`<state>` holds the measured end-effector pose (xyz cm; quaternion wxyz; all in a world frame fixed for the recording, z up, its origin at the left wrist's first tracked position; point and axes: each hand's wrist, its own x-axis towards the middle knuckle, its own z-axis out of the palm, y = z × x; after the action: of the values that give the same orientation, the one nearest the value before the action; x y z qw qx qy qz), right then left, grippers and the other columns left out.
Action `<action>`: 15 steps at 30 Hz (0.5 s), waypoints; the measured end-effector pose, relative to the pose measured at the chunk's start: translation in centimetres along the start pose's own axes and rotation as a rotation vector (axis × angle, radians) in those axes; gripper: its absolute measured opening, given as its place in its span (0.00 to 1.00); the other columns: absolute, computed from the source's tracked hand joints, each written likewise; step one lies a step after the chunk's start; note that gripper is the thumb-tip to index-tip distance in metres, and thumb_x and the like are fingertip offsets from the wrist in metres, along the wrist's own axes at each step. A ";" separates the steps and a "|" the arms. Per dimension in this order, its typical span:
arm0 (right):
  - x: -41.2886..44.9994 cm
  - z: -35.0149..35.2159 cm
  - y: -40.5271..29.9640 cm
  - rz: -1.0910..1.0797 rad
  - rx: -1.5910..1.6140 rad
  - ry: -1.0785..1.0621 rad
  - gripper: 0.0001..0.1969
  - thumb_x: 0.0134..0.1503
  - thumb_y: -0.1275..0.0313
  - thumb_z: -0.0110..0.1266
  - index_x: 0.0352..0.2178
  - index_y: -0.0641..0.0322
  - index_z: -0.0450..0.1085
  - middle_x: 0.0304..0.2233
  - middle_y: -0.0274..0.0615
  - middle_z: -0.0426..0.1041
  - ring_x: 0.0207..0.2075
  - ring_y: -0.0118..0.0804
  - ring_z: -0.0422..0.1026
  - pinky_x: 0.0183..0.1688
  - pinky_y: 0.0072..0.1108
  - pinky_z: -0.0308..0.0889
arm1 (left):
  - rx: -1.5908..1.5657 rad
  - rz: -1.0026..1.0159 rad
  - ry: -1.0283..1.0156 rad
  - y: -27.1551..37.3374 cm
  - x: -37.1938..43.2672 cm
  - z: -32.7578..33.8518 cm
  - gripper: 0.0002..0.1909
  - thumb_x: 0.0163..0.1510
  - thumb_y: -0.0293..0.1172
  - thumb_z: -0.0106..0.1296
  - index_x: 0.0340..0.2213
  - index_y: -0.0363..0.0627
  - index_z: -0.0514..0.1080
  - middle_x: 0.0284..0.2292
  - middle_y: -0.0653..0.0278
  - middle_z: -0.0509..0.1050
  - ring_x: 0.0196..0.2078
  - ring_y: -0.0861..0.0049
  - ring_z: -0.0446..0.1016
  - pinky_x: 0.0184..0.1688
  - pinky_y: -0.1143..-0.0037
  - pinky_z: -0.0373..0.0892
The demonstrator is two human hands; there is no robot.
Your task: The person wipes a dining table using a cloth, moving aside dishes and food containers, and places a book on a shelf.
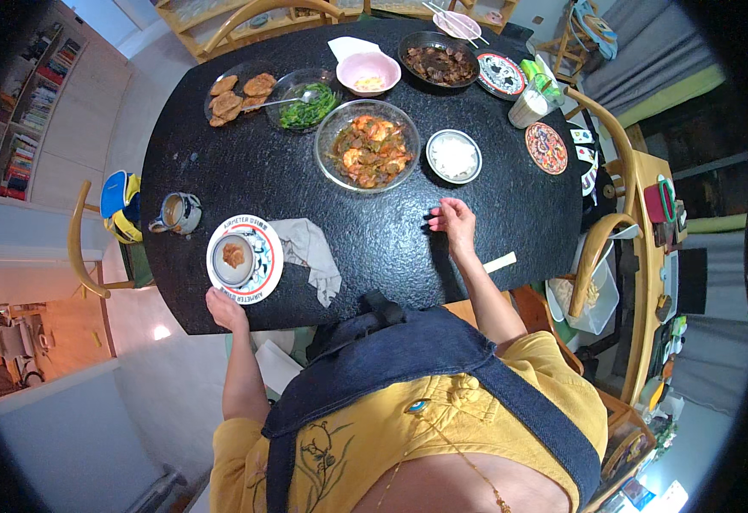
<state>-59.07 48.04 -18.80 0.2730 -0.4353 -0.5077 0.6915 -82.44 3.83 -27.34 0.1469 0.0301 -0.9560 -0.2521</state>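
My left hand (226,310) is at the near left edge of the black table, touching the rim of a printed plate (265,269). On that plate stands a small bowl (233,282) with a piece of brown food in it. A crumpled grey cloth (313,256) lies right of the plate. My right hand (454,223) hovers over the table with curled fingers and nothing visible in it. Beyond it is a bowl of white rice (454,156), and up and left of it a glass bowl of shrimp (374,146). A pale strip (500,262) lies beside my right forearm.
Farther back are browned patties (226,106), greens with a spoon (306,112), a pink bowl (368,72) and a dark dish of meat (440,64). A mug (180,213) stands left; a glass (529,108) and patterned coaster (546,148) are right. Wooden chairs surround the table.
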 end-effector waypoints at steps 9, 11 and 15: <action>6.1 -3.3 -4.5 -0.239 0.115 0.209 0.09 0.56 0.69 0.46 0.34 0.65 0.64 0.22 0.41 0.70 0.16 0.27 0.68 0.18 0.16 0.65 | 0.036 -0.022 -0.060 0.4 0.2 0.4 0.19 0.57 0.38 0.31 0.36 0.35 0.66 0.35 0.51 0.69 0.40 0.58 0.66 0.43 0.66 0.60; 7.4 -4.5 -5.2 -0.259 0.094 0.227 0.09 0.55 0.69 0.46 0.34 0.65 0.64 0.23 0.41 0.71 0.17 0.27 0.68 0.19 0.16 0.66 | 0.051 -0.035 -0.061 1.2 -0.1 0.5 0.19 0.57 0.38 0.31 0.36 0.35 0.66 0.36 0.52 0.69 0.41 0.58 0.66 0.43 0.67 0.61; 9.4 -4.7 -4.6 -0.267 0.013 0.304 0.09 0.55 0.70 0.46 0.34 0.66 0.65 0.23 0.40 0.71 0.16 0.25 0.67 0.18 0.14 0.64 | 0.059 -0.012 -0.038 0.3 -0.3 0.2 0.19 0.57 0.38 0.31 0.38 0.35 0.65 0.38 0.51 0.68 0.42 0.58 0.66 0.44 0.67 0.60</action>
<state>-59.63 59.47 -17.97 0.4385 -0.4616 -0.5097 0.5786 -82.24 4.17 -27.43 0.1263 0.0355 -0.9654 -0.2253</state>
